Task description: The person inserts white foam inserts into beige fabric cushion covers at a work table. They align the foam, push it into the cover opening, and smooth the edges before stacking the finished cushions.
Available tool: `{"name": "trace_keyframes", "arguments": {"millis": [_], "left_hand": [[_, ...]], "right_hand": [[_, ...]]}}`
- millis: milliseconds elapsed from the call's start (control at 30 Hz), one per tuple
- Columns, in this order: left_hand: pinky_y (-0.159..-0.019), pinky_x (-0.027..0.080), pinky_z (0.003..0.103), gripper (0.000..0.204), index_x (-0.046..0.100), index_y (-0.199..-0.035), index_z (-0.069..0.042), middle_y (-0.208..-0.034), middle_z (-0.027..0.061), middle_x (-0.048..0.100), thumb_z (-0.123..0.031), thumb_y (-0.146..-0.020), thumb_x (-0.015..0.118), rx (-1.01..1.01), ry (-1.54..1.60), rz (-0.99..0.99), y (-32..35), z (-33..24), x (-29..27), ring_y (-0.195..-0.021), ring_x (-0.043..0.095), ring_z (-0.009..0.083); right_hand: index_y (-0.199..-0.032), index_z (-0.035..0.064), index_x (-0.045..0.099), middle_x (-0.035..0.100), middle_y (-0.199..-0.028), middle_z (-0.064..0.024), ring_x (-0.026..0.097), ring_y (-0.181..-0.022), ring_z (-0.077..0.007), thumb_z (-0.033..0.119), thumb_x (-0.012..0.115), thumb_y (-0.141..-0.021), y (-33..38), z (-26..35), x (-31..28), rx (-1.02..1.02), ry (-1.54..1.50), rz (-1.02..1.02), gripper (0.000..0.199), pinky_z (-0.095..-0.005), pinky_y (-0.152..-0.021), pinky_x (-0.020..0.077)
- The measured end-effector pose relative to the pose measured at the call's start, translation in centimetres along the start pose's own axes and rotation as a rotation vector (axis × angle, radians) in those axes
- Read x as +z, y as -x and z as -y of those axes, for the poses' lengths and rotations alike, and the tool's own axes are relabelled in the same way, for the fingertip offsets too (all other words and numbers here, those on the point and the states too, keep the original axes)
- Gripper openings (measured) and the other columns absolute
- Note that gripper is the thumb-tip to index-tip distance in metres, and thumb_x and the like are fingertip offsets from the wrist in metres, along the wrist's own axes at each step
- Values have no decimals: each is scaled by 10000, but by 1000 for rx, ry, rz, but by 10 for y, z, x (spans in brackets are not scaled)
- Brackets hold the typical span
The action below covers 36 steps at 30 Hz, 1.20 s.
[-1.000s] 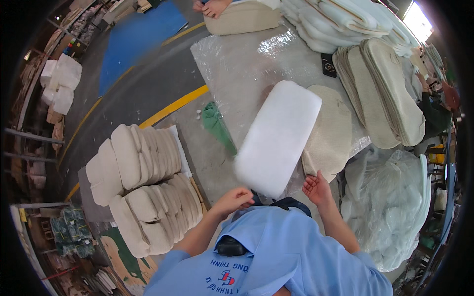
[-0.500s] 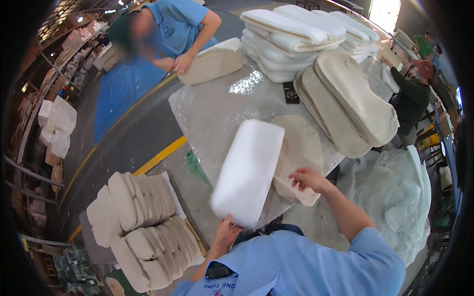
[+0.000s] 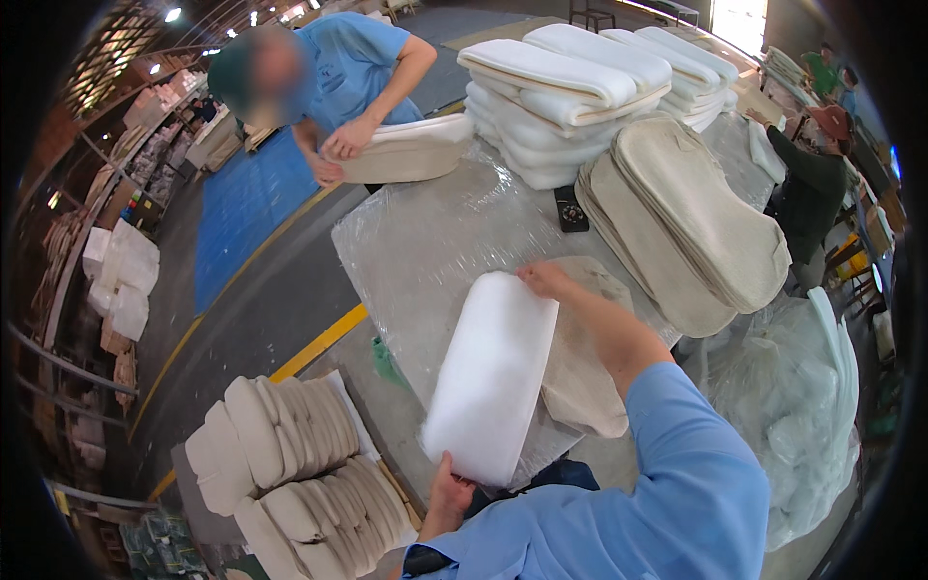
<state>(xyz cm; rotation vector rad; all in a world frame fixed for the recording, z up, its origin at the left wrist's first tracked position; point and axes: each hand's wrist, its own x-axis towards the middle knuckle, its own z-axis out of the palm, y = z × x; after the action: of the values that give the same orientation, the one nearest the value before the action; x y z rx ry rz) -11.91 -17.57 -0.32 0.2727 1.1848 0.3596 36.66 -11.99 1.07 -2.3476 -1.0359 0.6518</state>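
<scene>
A white padded cushion insert, long and round-edged, lies on the plastic-covered table in front of me. My left hand holds its near left corner, fingers partly hidden under the edge. At its far right corner, my right hand pinches the edge between thumb and fingers. Just right of the insert lies a beige fabric cover, loose and wrinkled, partly beneath my right forearm.
Beige covers are stacked at the right, behind them folded white padding. A small black object lies between. Across the table, a co-worker handles a beige-and-white cushion. Finished-looking beige cushions stand lower left; a plastic bag bulges at right.
My right hand has moved from above the beige cover to the insert's far right corner and closed on it. The left hand stays at the near corner. The co-worker's cushion has tilted flatter.
</scene>
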Motion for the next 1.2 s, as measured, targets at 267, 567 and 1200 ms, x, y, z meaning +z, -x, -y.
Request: {"name": "trace_keyframes", "arguments": {"millis": [267,567,1200], "left_hand": [[-1248,364,553,698,457,-1592,-62,-1629,130,492,-587,-1144,348,270,-14,277,-22,-113,0,-1487,469,344],[-1175,427,464,724,567,-1481,-36,-1485,114,620,-632,-1136,343,480,-334,471,-47,-254,32,-1379,570,293],[-1074,488,383,432,776,-1159,21,-1276,195,749,-294,-1066,497,509,-1228,798,-54,-281,25,-1192,676,253]], "right_hand": [[-1314,10,705,725,-1278,-255,678,-1221,-396,533,400,-1138,92,14,0,212,-233,-217,630,-452,-1049,498],[-1331,-46,644,731,-1215,-157,664,-1159,-292,481,434,-1144,324,46,115,542,-1292,-1045,597,-411,-1017,502],[-1181,-47,740,756,-1174,-183,677,-1163,-301,509,337,-1123,431,86,162,301,-1183,-930,689,-410,-1072,490]]}}
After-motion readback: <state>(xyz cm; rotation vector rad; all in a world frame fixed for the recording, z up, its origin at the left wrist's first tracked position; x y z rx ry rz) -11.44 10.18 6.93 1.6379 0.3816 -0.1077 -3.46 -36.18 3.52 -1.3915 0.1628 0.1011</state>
